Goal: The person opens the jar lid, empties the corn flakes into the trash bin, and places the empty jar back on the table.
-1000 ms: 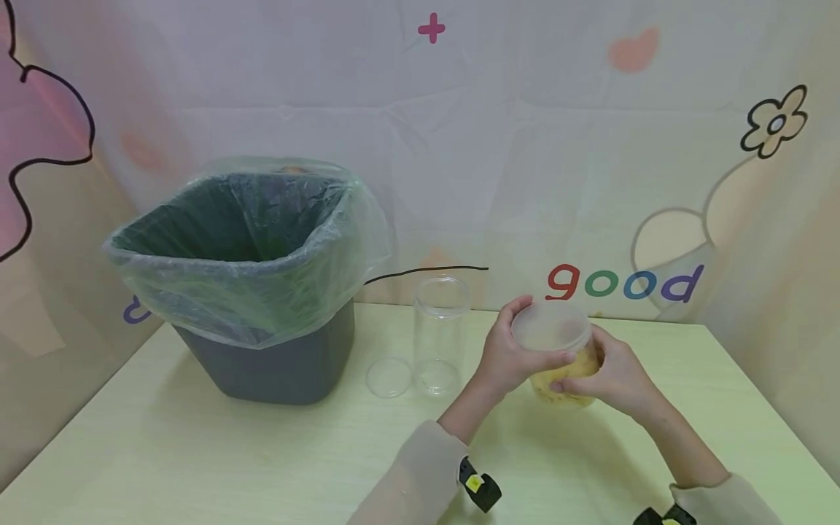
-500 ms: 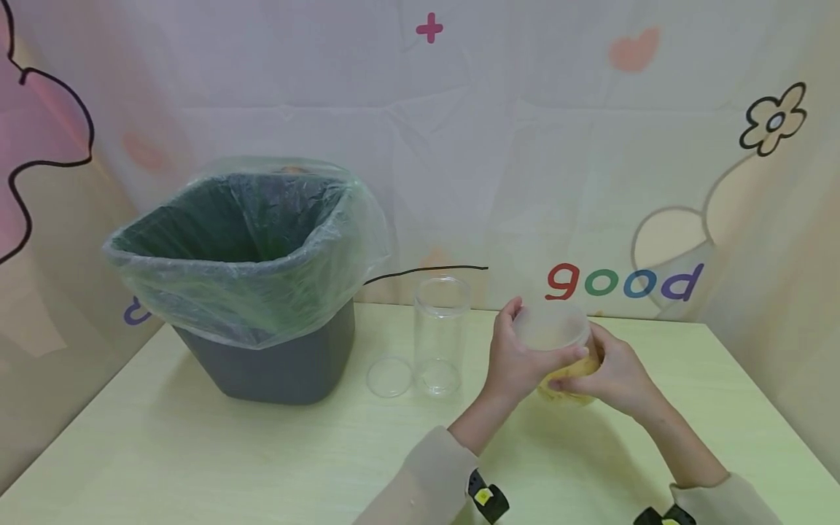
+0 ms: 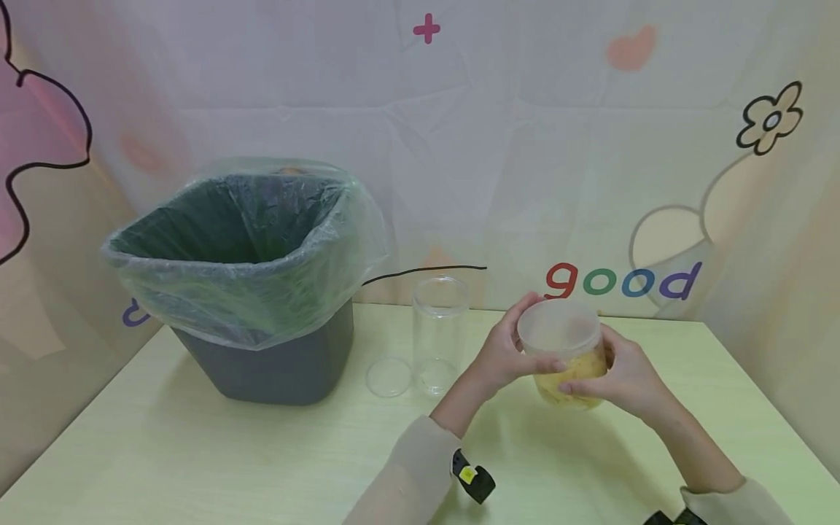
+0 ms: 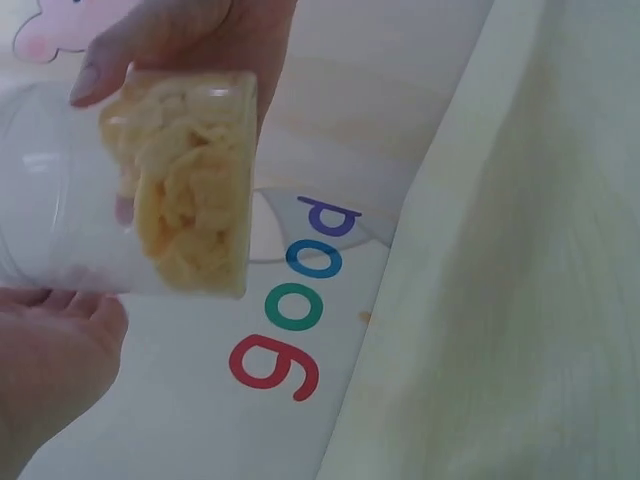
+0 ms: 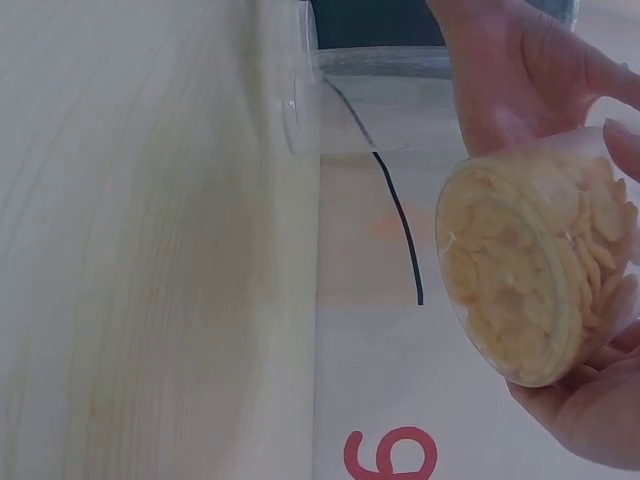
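Observation:
A clear plastic jar [image 3: 569, 373] with yellow chip-like slices in its lower part is held up between both hands, a frosted lid [image 3: 559, 325] on its top. The left hand [image 3: 504, 355] grips it around the lid and upper left side, thumb across the front. From the right, the right hand [image 3: 631, 375] holds the jar's body with its thumb low on the front. The left wrist view shows the jar [image 4: 190, 190] lying sideways across the picture. Its round base [image 5: 505, 275] faces the camera in the right wrist view, raised off the table.
A tall clear jar [image 3: 440, 332] stands left of the hands, beside a clear round lid [image 3: 389, 378] lying on the table [image 3: 262, 467]. Further left is a grey bin [image 3: 289, 372] lined with a green translucent bag [image 3: 262, 306]. A printed cloth [image 3: 525, 160] hangs behind.
The left hand turned round the lid toward the right, then back to the left. The jar now sits slightly further right, with the right hand moving along with it.

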`<state>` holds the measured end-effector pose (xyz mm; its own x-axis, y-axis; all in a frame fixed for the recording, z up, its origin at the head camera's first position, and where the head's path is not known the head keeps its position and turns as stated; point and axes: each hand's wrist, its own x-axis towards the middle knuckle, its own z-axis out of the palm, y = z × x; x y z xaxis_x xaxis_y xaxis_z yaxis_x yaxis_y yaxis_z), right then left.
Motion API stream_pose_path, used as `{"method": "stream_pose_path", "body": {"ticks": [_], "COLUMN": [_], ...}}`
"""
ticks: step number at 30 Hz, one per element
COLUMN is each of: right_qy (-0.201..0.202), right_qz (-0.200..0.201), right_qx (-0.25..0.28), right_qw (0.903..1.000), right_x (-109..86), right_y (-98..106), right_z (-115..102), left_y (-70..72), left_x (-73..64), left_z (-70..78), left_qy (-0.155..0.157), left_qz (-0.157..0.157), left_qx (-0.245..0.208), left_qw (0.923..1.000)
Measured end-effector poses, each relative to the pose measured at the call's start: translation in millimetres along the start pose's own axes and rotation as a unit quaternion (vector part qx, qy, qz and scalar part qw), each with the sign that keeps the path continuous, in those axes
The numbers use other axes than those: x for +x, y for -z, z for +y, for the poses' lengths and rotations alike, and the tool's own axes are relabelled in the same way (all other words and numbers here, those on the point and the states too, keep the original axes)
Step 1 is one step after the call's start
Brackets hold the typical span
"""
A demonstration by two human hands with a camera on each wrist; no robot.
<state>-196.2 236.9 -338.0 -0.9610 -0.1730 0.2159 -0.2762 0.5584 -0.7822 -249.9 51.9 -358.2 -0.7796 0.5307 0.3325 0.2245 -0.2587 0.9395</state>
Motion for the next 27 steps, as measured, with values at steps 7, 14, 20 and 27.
{"method": "stream_pose_path", "body": {"ticks": [7,14,20,27], "right_qy": [0.018,0.026,0.021,0.019], "right_qz": [-0.010,-0.009,-0.004,0.001], "right_qx": [0.003,0.005,-0.003,-0.004], "right_qw": [0.9998,0.9996,0.9998,0.9998], "right_x": [-0.7,-0.7,-0.4,0.1], "right_y": [-1.9,-3.6,-4.1,-4.9], "right_z": [-1.3,-0.7,-0.7,0.1], "left_y": [8.0,6.7,1.0,-7.9], "left_x": [2.7,2.2,1.4,1.5], "left_z": [1.0,0.3,0.6,-1.2], "left_qy": [-0.001,-0.005,0.005,0.007], "left_qz": [-0.046,-0.031,0.012,0.076], "left_qx": [-0.025,-0.023,-0.013,0.000], "left_qw": [0.9986,0.9992,0.9998,0.9971]}}
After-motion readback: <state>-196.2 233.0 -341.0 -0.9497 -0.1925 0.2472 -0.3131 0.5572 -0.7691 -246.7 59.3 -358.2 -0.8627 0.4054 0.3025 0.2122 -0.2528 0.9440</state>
